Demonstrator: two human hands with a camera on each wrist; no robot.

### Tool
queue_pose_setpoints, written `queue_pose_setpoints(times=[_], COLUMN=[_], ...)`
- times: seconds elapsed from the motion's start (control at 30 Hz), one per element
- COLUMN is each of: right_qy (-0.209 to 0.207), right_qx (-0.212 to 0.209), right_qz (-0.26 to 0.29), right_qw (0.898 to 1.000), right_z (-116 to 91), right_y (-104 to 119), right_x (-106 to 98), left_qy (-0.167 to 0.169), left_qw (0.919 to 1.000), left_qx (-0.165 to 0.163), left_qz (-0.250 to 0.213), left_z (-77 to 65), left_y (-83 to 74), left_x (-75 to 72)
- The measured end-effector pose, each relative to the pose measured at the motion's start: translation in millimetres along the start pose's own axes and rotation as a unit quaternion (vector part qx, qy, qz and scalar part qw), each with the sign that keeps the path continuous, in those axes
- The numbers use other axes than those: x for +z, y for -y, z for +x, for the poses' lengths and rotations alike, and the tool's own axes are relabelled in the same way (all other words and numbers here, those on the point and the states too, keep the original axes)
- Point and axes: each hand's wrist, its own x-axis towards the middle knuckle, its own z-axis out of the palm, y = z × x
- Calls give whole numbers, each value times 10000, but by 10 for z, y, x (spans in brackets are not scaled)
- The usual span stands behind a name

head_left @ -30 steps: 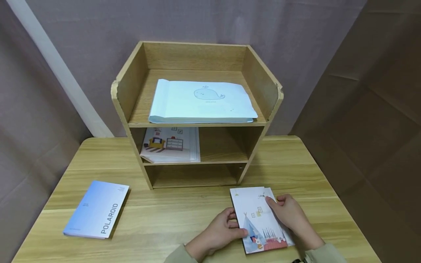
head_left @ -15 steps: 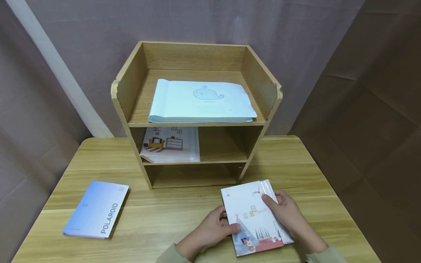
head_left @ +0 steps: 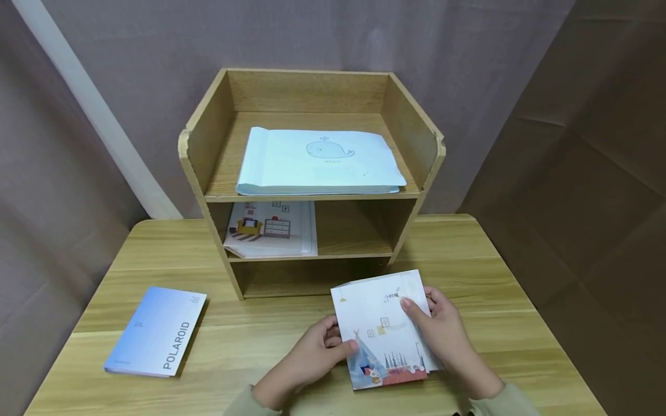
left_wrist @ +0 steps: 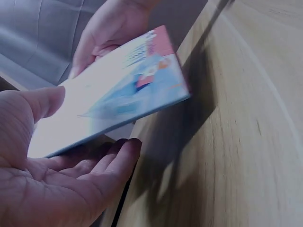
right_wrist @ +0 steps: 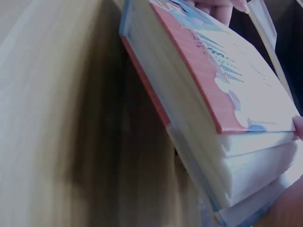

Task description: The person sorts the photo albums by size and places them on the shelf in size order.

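Observation:
Both hands hold a small photo album [head_left: 382, 341] with a white cover, a blue tent and a red strip printed on it. It is tilted and raised off the table, its shadow showing in the left wrist view. My left hand [head_left: 317, 353] grips its left edge, thumb on the cover and fingers underneath. On the opposite edge, my right hand [head_left: 444, 329] holds it with the thumb on the cover near the small printed title. The right wrist view shows the thick stack of album pages [right_wrist: 189, 109] between the covers.
Behind the album stands a wooden shelf unit [head_left: 312, 197]. A whale-print album [head_left: 333, 164] lies on its top, and another illustrated album [head_left: 270, 228] on the middle shelf. A blue POLAROID album [head_left: 156, 330] lies on the table [head_left: 250, 335] at the left.
Both hands have moved the album left and slightly toward the shelf unit, lifting it from the table. The clear pages sticking out at its right side are now less exposed.

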Motion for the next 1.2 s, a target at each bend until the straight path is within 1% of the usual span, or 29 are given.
queue_pose_setpoints(times=[0.1, 0.3, 0.4, 0.47, 0.57, 0.63, 0.73, 0.83, 0.97, 1.07, 1.1, 1.2], right_qy=[-35, -159, -159, -93, 4, 71, 177, 344, 698, 1021, 1127, 1442], right_qx=[-263, -692, -880, -941, -974, -936, -862, -734, -602, -539, -525, -520], right_qz=[195, 537, 763, 958, 1142, 1217, 1200, 1133, 998, 842, 789, 671], right_qw=[9995, 9960, 9931, 9909, 9887, 9881, 9889, 9902, 9907, 9897, 9891, 9859], right_z=[-6, 0, 13, 25, 51, 68, 96, 120, 135, 127, 121, 103], right_y=[81, 233, 292, 332, 385, 410, 426, 430, 424, 410, 403, 369], right_x=[75, 208, 265, 309, 379, 417, 454, 470, 468, 452, 445, 430], left_qy=[-57, -292, -423, -599, -1006, -1260, -1436, -1484, -1617, -1806, -1858, -2013], left_qw=[9999, 9987, 9959, 9921, 9835, 9779, 9732, 9714, 9700, 9678, 9669, 9630], left_qx=[119, 341, 634, 869, 1161, 1326, 1583, 1746, 1719, 1638, 1626, 1672], left_qz=[6, 261, 484, 672, 960, 1008, 845, 628, 576, 622, 647, 646], left_z=[-26, -90, -113, -126, -141, -148, -147, -131, -108, -99, -96, -117], left_y=[3, -42, -69, -79, -84, -82, -75, -72, -92, -139, -162, -309], left_x=[-10, -4, 6, 13, 21, 26, 23, 0, -59, -96, -104, -92])
